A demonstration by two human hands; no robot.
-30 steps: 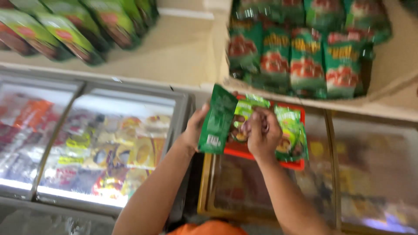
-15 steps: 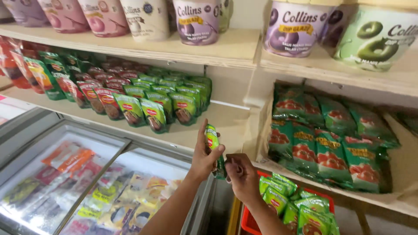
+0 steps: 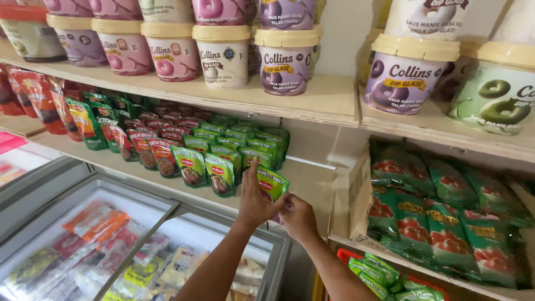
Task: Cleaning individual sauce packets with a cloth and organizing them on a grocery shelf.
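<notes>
At the shelf edge — both hands (image 3: pixel 276 209) hold a green pouch (image 3: pixel 271 184).

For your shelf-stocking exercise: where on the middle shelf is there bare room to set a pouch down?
Bare shelf board lies right of the green pouch rows, up to the cardboard box. Both hands hold a green pouch there. Left of that, pouches stand crowded.

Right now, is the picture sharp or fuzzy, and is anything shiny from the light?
In the head view, the green sauce pouch held by the left hand and right hand looks sharp, as do the glaze tubs above; the freezer lid below shows pale glare on its glass, so the packets inside look hazy; shelf edges bend slightly near the frame's sides.
</notes>
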